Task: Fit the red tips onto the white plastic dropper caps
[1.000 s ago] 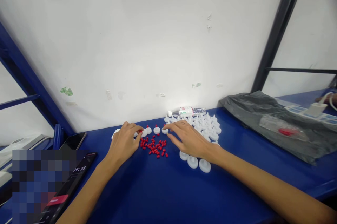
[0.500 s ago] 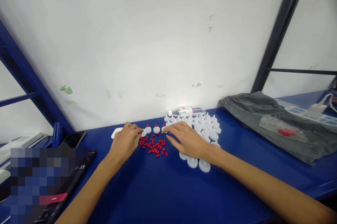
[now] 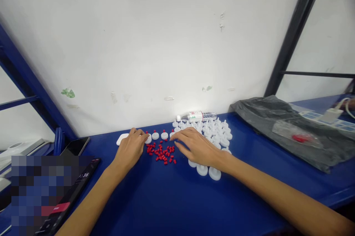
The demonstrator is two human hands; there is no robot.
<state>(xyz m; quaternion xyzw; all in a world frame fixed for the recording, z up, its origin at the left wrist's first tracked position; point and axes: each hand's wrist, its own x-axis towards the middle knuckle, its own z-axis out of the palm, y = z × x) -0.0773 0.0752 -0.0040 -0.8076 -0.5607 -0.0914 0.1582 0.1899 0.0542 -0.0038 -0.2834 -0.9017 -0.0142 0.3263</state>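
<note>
Beside the red pieces (image 3: pixel 165 162), my left hand (image 3: pixel 131 148) has an unclear hold; right hand (image 3: pixel 195 146) half-open, seemingly empty; I'd rim-pinch the likely light white disc (image 3: pixel 149 139).

Red cap (image 3: pixel 146 132), earlier in the left hand (image 3: pixel 131 148), now atop a white disc (image 3: pixel 149 139) beside it

Bare left hand (image 3: pixel 132 146) and right hand (image 3: pixel 195 146) flank the red pile (image 3: pixel 164 157), backs upward.
The left forearm (image 3: pixel 97 188) slants up from the pile's near left, its wrist roughly in line; the hand sits just left of the pile, fingers curled, tips by its far left edge. How tightly that grip is closed cannot be told. The right forearm (image 3: pixel 271 188), more stretched out, reaches in from the pile's near right, wrist almost straight; the hand sits just right of the pile, fingers arched toward it, thumb parted on the near side, grip loosely spread.
</note>
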